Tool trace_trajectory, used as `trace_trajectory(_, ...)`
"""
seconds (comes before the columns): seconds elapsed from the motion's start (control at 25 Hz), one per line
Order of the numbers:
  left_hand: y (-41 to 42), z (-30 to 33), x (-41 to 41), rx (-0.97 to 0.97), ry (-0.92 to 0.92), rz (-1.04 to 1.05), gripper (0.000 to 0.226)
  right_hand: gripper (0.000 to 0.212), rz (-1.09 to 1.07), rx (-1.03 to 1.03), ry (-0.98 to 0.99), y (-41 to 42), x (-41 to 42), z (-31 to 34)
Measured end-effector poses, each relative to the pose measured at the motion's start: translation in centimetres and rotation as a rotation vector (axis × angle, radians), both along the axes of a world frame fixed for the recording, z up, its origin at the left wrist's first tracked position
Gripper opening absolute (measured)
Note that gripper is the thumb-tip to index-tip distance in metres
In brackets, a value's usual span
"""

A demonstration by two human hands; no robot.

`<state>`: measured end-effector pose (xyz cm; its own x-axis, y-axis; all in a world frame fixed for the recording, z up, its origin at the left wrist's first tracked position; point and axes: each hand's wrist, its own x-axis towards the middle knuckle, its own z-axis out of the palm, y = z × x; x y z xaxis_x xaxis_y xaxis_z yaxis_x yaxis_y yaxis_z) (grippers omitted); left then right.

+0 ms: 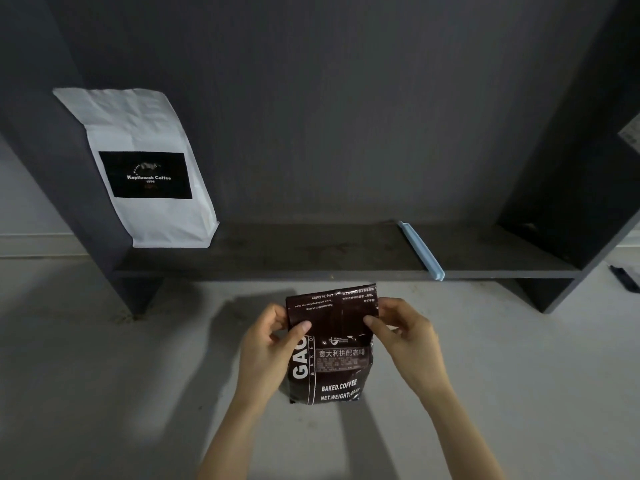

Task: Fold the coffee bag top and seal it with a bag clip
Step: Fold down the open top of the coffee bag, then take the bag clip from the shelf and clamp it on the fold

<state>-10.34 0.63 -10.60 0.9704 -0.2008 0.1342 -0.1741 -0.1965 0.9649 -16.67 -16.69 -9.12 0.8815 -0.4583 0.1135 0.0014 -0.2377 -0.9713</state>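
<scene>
A dark brown coffee bag (330, 355) is held upright in the near centre of the view, above a pale grey floor (104, 358), with both hands on its upper part. Its top section is folded over toward the viewer, so the printed text on that flap reads upside down, while the front below shows white lettering including "BAKED.COFFEE" and "NET.WEIGHT". The left hand (268, 344) grips the left edge of the folded flap, thumb pressed on the front face and fingers curled behind the bag. The right hand (403, 332) pinches the right edge of the flap in the same way, its thumb lying on the front near the fold and its fingers wrapped around the side. Both hands are closed on the bag. Beyond the bag stands a dark grey shelf unit (311, 265) with a back panel and side walls. On the shelf board, to the right of centre, a light blue bag clip (420, 249) lies flat, running from the back of the board to its front edge, well apart from the hands. At the far left of the same board a white coffee bag (145, 168) with a black label reading "Kopiluwak Coffee" stands leaning against the left wall of the unit. A small dark object at the far right edge of the floor is too cut off to identify.
</scene>
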Motion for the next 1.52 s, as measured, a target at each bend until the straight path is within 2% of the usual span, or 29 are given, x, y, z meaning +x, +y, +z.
trace_trajectory(0.08,-0.1,0.1,0.2,-0.013,0.017,-0.009,0.018,0.021,0.054,-0.049,0.012,-0.4,0.2,0.6)
trace_trajectory(0.16,-0.1,0.1,0.4,-0.039,0.041,-0.009,0.016,0.014,0.008,-0.113,0.0,-1.4,0.6,1.3)
trace_trajectory(0.32,-0.2,0.3,0.3,-0.062,0.066,0.002,0.014,0.021,-0.319,-0.44,0.018,-5.1,1.6,2.4)
trace_trajectory(0.4,-0.2,0.6,0.1,-0.065,0.079,0.003,0.012,0.033,-0.375,-0.564,0.16,-7.1,2.5,2.7)
trace_trajectory(0.52,-0.2,0.8,0.0,-0.067,0.088,-0.018,0.015,0.05,-0.34,-0.634,0.382,-9.1,4.1,2.9)
trace_trajectory(0.68,0.2,0.6,0.1,-0.072,0.099,-0.032,0.017,0.05,-0.286,-0.638,0.493,-9.8,5.5,2.4)
trace_trajectory(0.84,0.3,0.7,0.1,-0.074,0.106,-0.066,0.017,0.042,-0.283,-0.665,0.487,-9.7,5.7,1.9)
trace_trajectory(1.0,0.4,0.9,-0.3,-0.065,0.078,-0.075,0.026,0.035,-0.3,-0.662,0.405,-9.6,5.2,1.4)
trace_trajectory(1.16,0.0,2.0,-1.0,-0.098,0.002,-0.085,0.055,0.034,-0.31,-0.665,0.38,-9.3,4.2,1.1)
trace_trajectory(1.24,-0.2,2.3,-1.3,-0.098,-0.03,-0.096,0.062,0.034,-0.304,-0.624,0.344,-9.1,3.7,1.0)
trace_trajectory(1.4,-0.1,2.2,-1.5,-0.042,-0.08,-0.108,0.063,0.031,-0.255,-0.495,0.199,-7.6,2.7,1.8)
trace_trajectory(1.52,0.1,2.2,-1.6,-0.02,-0.081,-0.122,0.05,0.028,-0.2,-0.383,0.067,-5.5,1.3,3.6)
